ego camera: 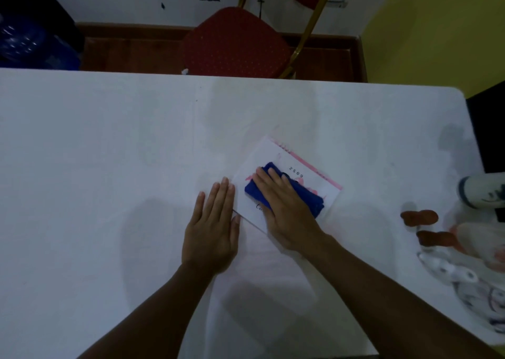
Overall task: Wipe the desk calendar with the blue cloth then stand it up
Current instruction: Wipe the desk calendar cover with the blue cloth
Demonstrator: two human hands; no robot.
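The desk calendar [314,178], white with a pink spiral edge and the digits 2569, lies flat and turned at an angle on the white table [109,154]. A folded blue cloth [308,194] rests on its face. My right hand [284,211] presses flat on the cloth, covering its near half. My left hand [213,230] lies flat on the table with fingers together, its thumb side touching the calendar's left edge.
A red chair [235,42] stands behind the table's far edge. At the right edge sit a white cylinder [481,192], two brown items [420,218] and a patterned white bag or cloth [470,285]. A dark blue object [24,42] is at far left.
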